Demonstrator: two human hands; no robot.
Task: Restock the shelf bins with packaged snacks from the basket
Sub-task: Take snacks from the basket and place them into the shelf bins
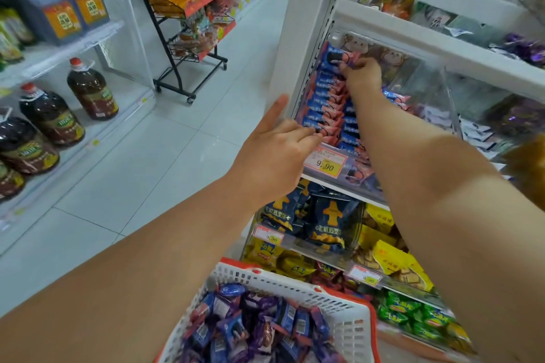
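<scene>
Blue-pink pkt [339,58] part-hidden by right hand [361,75]

Basket [348,308] sits near, snack packs [250,324] heaped in it. Shelf bin [436,97] above and beyond; oil bottles [50,118] far left.

Seen: white shelf [392,27] bearing a clear bin [439,88] packed with blue-and-pink snack packets [324,103].

My basket [351,312] runs off the bottom edge; my right forearm [442,186] hides part of the bin [436,97]; upper shelf packets [460,23] blur.
</scene>
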